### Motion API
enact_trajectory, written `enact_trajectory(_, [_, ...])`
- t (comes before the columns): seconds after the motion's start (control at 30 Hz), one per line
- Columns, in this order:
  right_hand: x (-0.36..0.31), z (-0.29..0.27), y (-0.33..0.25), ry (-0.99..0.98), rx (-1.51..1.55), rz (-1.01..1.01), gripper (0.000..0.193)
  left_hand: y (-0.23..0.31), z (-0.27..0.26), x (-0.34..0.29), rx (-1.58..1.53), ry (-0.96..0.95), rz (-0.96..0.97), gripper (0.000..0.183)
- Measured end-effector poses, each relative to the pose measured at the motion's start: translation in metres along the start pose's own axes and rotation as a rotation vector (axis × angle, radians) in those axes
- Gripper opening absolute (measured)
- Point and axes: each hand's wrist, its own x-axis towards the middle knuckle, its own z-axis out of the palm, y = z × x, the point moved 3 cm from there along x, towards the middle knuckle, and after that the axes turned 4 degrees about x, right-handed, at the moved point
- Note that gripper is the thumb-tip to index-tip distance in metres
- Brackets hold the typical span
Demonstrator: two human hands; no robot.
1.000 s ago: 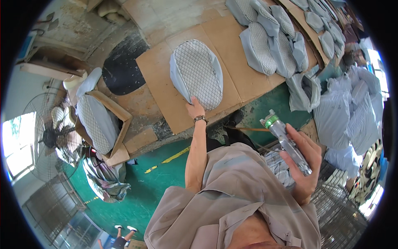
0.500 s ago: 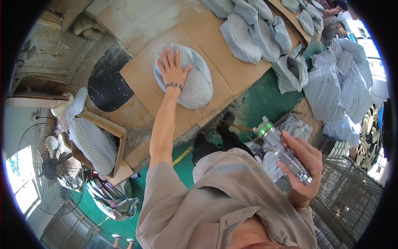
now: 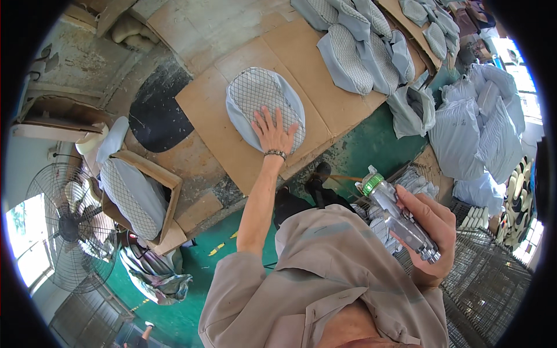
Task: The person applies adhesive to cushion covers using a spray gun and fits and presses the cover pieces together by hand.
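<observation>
Lit fairly brightly and evenly, with soft shadows and glare burnt to white at the left window and in patches along the right rim — mostly sharp around the worktop, softer toward the edges, bowed by the fisheye and sunk in black corners.

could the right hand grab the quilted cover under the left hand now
Probably not as things stand: the right hand is holding a silver tool with a green collar, and the left hand lies spread on the quilted cover.
</observation>
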Motion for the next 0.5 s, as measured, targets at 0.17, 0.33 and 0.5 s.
enact_trajectory(0.17, [0.006, 0.003, -0.012, 0.024, -0.091, -0.021, 0.056, 0.002, 0.003, 0.003, 0.003, -0.008, -0.035, 0.079])
enact_trajectory(0.33, [0.011, 0.002, -0.033, -0.049, -0.202, -0.128, 0.058, 0.002, 0.001, 0.004, -0.012, 0.021, -0.019, 0.079])
enact_trajectory(0.5, [0.004, 0.010, -0.039, -0.159, -0.085, -0.152, 0.064, -0.001, 0.003, -0.004, -0.028, 0.064, -0.014, 0.077])
